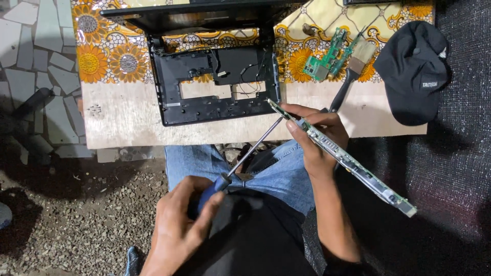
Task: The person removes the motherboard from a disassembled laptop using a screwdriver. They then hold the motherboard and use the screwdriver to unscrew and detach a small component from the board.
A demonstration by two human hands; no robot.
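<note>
2 hands work in front of the laptop shell point(217, 84): my left hand point(179, 227) closed on the screwdriver point(245, 151), right hand point(319, 138) gripping the circuit board point(340, 156) edge-on, I judge a screw is being loosened, needing steady tip seating.

bare table edge point(128, 128) free, laptop shell point(217, 84), brush point(353, 69), cap point(411, 71) crowd beyond

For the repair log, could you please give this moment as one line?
left hand: grips blue-handled screwdriver | right hand: holds circuit board edge-on | tip at board | table: stripped laptop shell
</note>
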